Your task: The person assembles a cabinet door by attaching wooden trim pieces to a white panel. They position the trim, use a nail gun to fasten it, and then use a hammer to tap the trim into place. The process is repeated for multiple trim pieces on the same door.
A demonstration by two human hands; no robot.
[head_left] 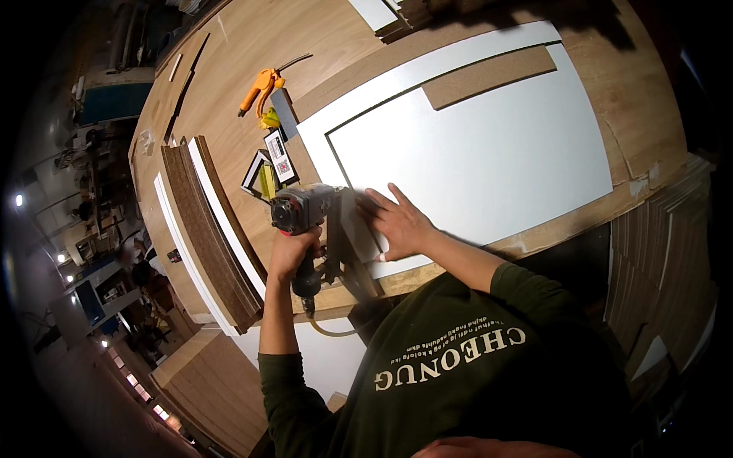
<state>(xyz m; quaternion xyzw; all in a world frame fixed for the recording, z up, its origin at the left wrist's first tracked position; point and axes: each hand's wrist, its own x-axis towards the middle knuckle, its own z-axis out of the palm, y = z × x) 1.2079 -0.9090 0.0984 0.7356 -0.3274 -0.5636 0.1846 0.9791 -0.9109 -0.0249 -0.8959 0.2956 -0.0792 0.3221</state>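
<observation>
Left hand (295, 248) wrapped tightly round the grip of a nail gun (294, 206), its head at the white panel's (496, 160) left side; right hand (403, 227) spread flat on that panel, seemingly steadying it near the worktop's (229, 91) front edge; small boxes (282, 160) lie leftward, perhaps for easy reach

- The white panel (515, 141) offers open room right of the right hand (401, 225), up to the brown strip (492, 78) at its far side.
- The nail gun (301, 210) in the left hand (290, 252) blocks the panel's near left corner.
- Bare tabletop (227, 130) separates the stacked boards (210, 229), left, from 2 small boxes (281, 159) and an orange air gun (263, 86).
</observation>
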